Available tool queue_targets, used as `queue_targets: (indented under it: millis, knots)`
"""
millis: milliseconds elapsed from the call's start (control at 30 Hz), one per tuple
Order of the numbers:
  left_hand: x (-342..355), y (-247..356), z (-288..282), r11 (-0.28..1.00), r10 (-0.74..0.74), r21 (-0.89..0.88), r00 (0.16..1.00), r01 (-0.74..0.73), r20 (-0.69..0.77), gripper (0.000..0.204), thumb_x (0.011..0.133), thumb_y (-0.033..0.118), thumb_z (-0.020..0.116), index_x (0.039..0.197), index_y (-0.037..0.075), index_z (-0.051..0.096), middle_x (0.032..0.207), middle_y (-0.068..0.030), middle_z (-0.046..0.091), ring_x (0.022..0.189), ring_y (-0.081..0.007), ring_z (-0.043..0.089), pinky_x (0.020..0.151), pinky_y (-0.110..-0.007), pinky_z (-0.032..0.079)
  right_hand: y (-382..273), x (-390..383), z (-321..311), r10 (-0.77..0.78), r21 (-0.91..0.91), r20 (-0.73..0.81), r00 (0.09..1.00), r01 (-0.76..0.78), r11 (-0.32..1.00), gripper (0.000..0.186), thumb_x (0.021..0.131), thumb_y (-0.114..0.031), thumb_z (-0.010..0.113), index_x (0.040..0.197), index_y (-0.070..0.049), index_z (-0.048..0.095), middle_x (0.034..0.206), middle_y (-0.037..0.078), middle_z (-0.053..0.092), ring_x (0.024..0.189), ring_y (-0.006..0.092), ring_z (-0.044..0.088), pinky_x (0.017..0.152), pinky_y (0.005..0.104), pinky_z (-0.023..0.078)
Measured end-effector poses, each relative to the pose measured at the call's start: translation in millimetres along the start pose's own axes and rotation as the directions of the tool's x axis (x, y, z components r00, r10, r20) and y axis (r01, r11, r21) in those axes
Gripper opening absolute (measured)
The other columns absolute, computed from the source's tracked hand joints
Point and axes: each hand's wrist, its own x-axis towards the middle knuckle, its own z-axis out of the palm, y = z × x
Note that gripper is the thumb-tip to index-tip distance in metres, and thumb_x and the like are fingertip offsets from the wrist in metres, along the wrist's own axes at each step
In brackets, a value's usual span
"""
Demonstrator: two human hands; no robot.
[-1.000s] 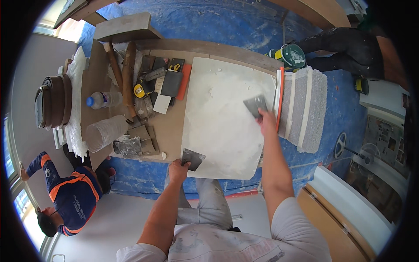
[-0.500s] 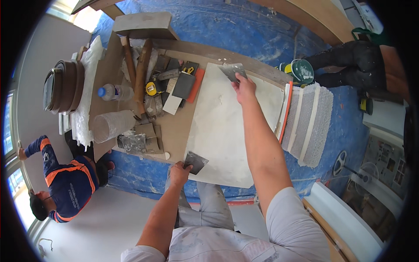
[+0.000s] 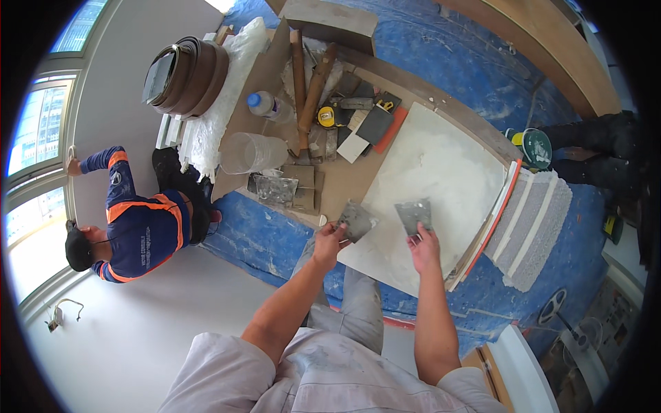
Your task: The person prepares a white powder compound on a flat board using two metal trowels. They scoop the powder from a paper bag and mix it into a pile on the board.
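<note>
Two thin, grey, four-sided metal blades (image 3: pixel 414 215), smeared with pale residue, sit side by side, a narrow gap between them. The left hand (image 3: pixel 329 244) pinches one by its left corner; the right hand (image 3: pixel 425 248) pinches the other's near end. Beneath lies a white rectangular board (image 3: pixel 447 155), its long axis running away rightward, the right hand farther over it.

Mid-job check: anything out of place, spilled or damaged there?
Loose wires stick out at the picture's lower left, against a pale surface, apparently uncovered. Whitish smears also mark the blue floor sheet; their cause isn't clear.
</note>
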Motion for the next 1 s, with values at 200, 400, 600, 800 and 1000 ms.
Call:
queue_targets:
  millis: [200, 400, 600, 800, 1000]
  knots:
    - [-18, 16, -27, 0.982, -0.043, -0.176, 0.993, 0.061, 0.107, 0.005, 0.102, 0.015, 0.057, 0.100, 0.011, 0.057, 0.087, 0.0017, 0.064, 0.072, -0.0085, 0.062, 0.067, -0.024, 0.054, 32, -40, 70, -0.295, -0.292, 0.357, 0.886, 0.406, 0.866, 0.033, 0.100, -0.016, 0.058, 0.131, -0.005, 0.059, 0.109, 0.005, 0.067, 0.090, 0.0112, 0.064, 0.066, 0.0282, 0.058]
    - [-39, 38, -42, 0.992, -0.068, -0.090, 0.983, 0.084, 0.173, 0.006, 0.103, 0.016, 0.056, 0.100, 0.011, 0.057, 0.087, 0.0020, 0.066, 0.073, -0.0076, 0.063, 0.066, -0.024, 0.054, 59, -93, 91, -0.318, -0.451, 0.489, 0.812, 0.548, 0.704, 0.038, 0.099, -0.014, 0.059, 0.134, -0.001, 0.058, 0.100, 0.009, 0.068, 0.078, 0.0127, 0.065, 0.061, 0.0282, 0.057]
    - [-65, 69, -39, 0.996, 0.038, -0.083, 0.997, -0.032, 0.070, 0.007, 0.101, 0.014, 0.057, 0.101, 0.007, 0.058, 0.090, -0.0001, 0.068, 0.075, -0.0112, 0.066, 0.064, -0.026, 0.055, 61, -109, 76, -0.210, -0.764, 0.334, 0.919, 0.394, 0.511, 0.032, 0.093, -0.007, 0.059, 0.124, 0.001, 0.062, 0.092, 0.014, 0.066, 0.075, 0.0205, 0.066, 0.063, 0.0332, 0.057]
    - [-86, 67, -58, 0.673, 0.384, 0.693, 0.923, -0.258, -0.030, 0.021, 0.096, 0.012, 0.059, 0.110, -0.004, 0.057, 0.082, -0.0137, 0.070, 0.074, -0.0211, 0.070, 0.060, -0.034, 0.054, 61, -176, 111, -0.395, -0.576, 0.750, 0.531, 0.818, 0.006, 0.024, 0.089, -0.008, 0.060, 0.112, -0.003, 0.068, 0.098, 0.016, 0.064, 0.090, 0.0348, 0.064, 0.081, 0.0415, 0.052]
    - [-134, 70, -74, 0.215, 0.380, 0.853, 0.845, -0.476, 0.376, 0.021, 0.095, 0.011, 0.058, 0.112, -0.003, 0.059, 0.081, -0.0198, 0.069, 0.075, -0.0249, 0.069, 0.064, -0.037, 0.054, 76, -119, 122, -0.471, -0.832, 0.506, 0.723, 0.553, -0.045, 0.015, 0.094, -0.012, 0.057, 0.099, 0.000, 0.065, 0.099, 0.016, 0.063, 0.093, 0.0399, 0.060, 0.079, 0.0491, 0.049]
